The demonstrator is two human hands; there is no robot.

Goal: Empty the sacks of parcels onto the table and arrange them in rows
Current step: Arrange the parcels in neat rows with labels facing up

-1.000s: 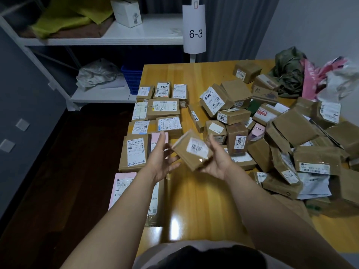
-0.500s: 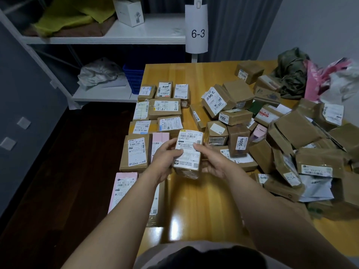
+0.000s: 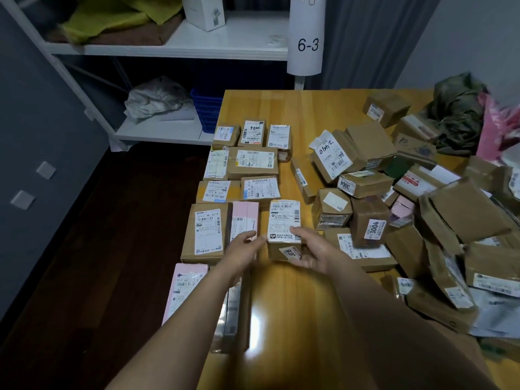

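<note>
- the small brown cardboard box [image 3: 283,220], white label on top, sits at the right end of the near row, just beside a flat pink parcel [image 3: 244,220], on the glossy yellow wooden surface [image 3: 281,311].
- the right grip [image 3: 312,249] pinches the box's near right corner, with the thumb on the label and the fingers curled against the near face.
- the left grip [image 3: 244,249] is spread, its straight fingertips touching the box's near left edge.
- the tidy rows hug the surface's left edge, beside the dark floor [image 3: 112,249].
- bare wood lies open in front of the box, and in a strip between the rows and the loose heap of brown parcels [image 3: 464,215] on the right.
</note>
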